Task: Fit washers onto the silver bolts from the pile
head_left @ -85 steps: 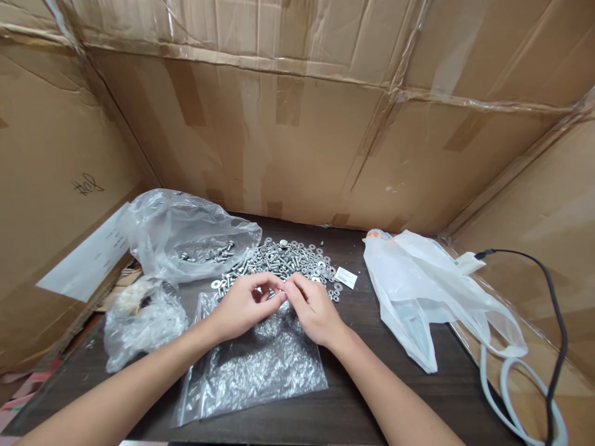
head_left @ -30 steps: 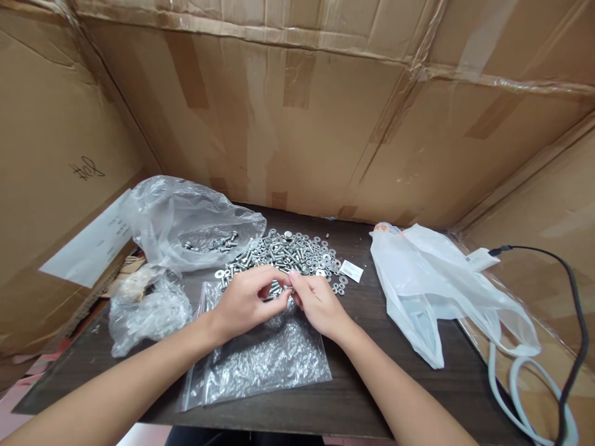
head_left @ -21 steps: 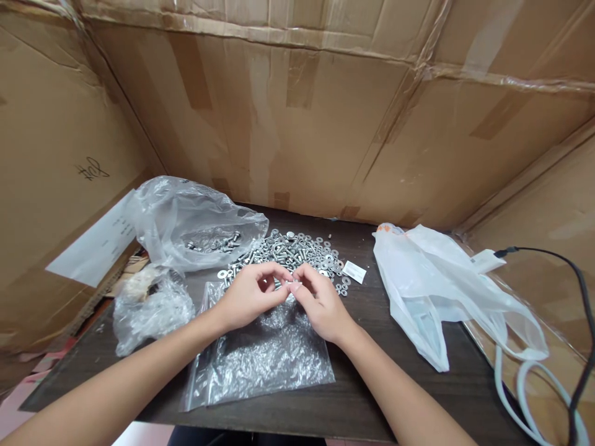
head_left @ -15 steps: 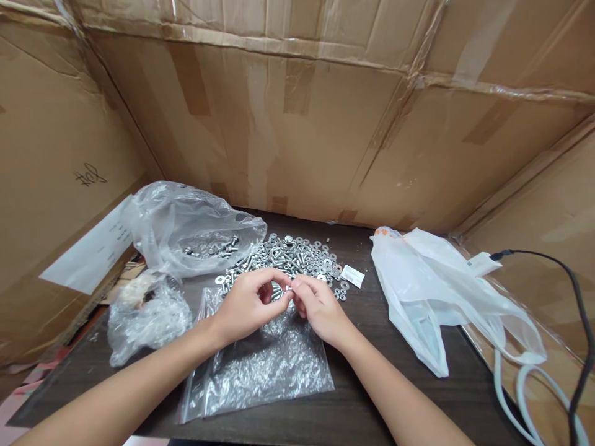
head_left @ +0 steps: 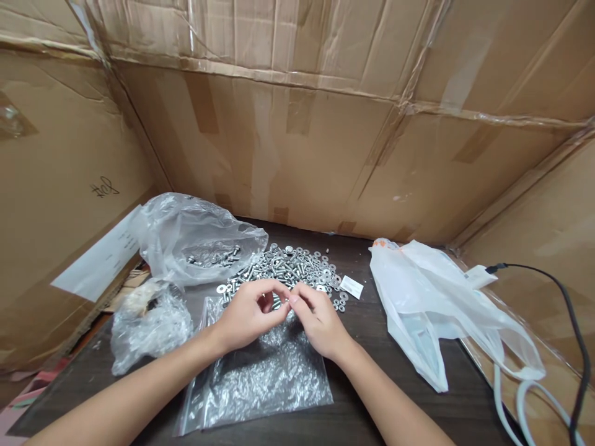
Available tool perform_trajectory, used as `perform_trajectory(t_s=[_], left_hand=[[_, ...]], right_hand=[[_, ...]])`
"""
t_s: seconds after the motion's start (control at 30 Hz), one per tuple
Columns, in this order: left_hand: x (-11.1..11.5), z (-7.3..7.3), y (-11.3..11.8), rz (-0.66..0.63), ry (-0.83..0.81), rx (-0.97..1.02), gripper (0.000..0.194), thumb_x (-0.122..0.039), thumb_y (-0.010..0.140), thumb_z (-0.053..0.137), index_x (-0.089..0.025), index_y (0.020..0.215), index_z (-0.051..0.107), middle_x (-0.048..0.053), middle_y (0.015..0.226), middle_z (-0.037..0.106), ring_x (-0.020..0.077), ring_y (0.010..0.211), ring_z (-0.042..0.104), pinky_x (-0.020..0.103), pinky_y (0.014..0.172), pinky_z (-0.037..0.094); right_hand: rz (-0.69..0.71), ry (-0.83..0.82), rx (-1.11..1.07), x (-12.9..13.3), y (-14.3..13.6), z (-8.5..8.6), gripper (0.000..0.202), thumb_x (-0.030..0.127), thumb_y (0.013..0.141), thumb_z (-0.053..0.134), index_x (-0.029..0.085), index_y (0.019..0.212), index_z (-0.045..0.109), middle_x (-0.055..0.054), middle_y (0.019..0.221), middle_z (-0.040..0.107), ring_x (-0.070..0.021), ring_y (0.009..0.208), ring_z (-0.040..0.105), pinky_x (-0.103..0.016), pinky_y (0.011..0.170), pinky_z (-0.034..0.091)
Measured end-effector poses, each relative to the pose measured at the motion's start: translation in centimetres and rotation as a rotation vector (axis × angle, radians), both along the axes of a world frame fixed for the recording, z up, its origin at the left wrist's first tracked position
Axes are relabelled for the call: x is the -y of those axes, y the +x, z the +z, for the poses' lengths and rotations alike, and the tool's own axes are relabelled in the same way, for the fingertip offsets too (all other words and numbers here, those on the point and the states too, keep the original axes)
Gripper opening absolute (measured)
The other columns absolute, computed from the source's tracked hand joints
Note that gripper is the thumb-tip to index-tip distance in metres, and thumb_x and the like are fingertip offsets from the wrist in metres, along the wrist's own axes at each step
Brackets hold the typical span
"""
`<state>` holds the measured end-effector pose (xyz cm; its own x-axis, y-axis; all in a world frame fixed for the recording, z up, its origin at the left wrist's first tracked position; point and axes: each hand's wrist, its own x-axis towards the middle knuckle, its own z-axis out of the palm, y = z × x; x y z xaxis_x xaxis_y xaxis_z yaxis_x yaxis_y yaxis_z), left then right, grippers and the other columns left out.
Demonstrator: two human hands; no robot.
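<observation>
My left hand [head_left: 253, 313] is closed in a pinch, thumb and forefinger curved into a ring. Its fingertips meet those of my right hand [head_left: 320, 319], which is pinched too. Between them is a small metal fastener, almost wholly hidden by the fingers, so I cannot tell its exact kind. Just beyond the hands lies a heap of silver bolts [head_left: 279, 265], with many flat washers [head_left: 325, 274] along its right side. Under my wrists a clear zip bag [head_left: 274, 378] lies flat on the dark table [head_left: 372, 371].
At the back left, an open clear plastic bag [head_left: 171, 232] holds some bolts. Crumpled clear plastic [head_left: 151, 325] lies in front of it. A small white label [head_left: 351, 287] sits right of the washers. Farther right are a white plastic bag [head_left: 413, 303] and a black cable [head_left: 569, 316]. Cardboard walls [head_left: 279, 155] enclose the table.
My fingertips have drawn closer together and now cover the bit of metal that showed between them. The whole view has shifted slightly, with the scene lower in the picture.
</observation>
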<state>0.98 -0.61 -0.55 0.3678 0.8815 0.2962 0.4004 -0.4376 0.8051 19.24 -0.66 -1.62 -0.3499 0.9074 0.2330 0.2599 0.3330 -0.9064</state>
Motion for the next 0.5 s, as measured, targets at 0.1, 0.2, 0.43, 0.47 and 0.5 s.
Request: perform_trajectory(t_s=[0.1, 0.2, 0.43, 0.47, 0.5], left_hand=[[0.2, -0.3, -0.1, -0.038, 0.266, -0.043, 0.013, -0.022, 0.088, 0.061, -0.016, 0.093, 0.071, 0.0, 0.074, 0.063, 0.0118, 0.06, 0.05, 0.025, 0.061, 0.04], [0.2, -0.2, -0.1, -0.029, 0.257, -0.046, 0.011, -0.021, 0.086, 0.061, -0.016, 0.09, 0.071, 0.0, 0.075, 0.065, 0.0113, 0.06, 0.05, 0.025, 0.06, 0.039], [-0.4, 0.4, 0.0, -0.017, -0.161, 0.034, 0.012, -0.025, 0.083, 0.062, -0.017, 0.084, 0.072, -0.003, 0.063, 0.057, 0.0104, 0.054, 0.041, 0.023, 0.053, 0.034], [-0.3, 0.3, -0.1, -0.012, -0.106, 0.026, 0.012, -0.024, 0.083, 0.063, -0.018, 0.086, 0.072, -0.003, 0.064, 0.059, 0.0105, 0.054, 0.042, 0.023, 0.054, 0.035], [-0.1, 0.1, -0.1, -0.007, -0.025, 0.012, 0.012, -0.024, 0.083, 0.063, -0.018, 0.087, 0.072, -0.002, 0.067, 0.06, 0.0107, 0.055, 0.044, 0.023, 0.056, 0.036]], right_hand=[[0.036, -0.189, -0.033, -0.2, -0.3, -0.7, 0.057, 0.054, 0.103, 0.035, 0.02, 0.057, 0.043, 0.003, 0.051, 0.039, -0.012, 0.05, 0.037, -0.027, 0.053, 0.029], [0.046, -0.229, -0.027, -0.1, -0.4, -0.8, 0.064, 0.057, 0.104, 0.029, 0.02, 0.053, 0.04, 0.003, 0.049, 0.038, -0.0118, 0.049, 0.036, -0.028, 0.054, 0.029], [-0.003, 0.036, -0.03, 0.2, 0.0, 0.3, 0.027, 0.039, 0.098, 0.05, 0.019, 0.081, 0.052, 0.002, 0.07, 0.049, -0.013, 0.062, 0.043, -0.026, 0.06, 0.033], [0.003, 0.0, -0.036, 0.2, -0.1, 0.2, 0.03, 0.04, 0.099, 0.049, 0.019, 0.078, 0.051, 0.002, 0.067, 0.048, -0.0129, 0.06, 0.042, -0.026, 0.058, 0.032], [0.01, -0.052, -0.044, 0.1, -0.1, -0.1, 0.036, 0.043, 0.1, 0.046, 0.019, 0.074, 0.051, 0.002, 0.063, 0.046, -0.0129, 0.057, 0.041, -0.026, 0.057, 0.031]])
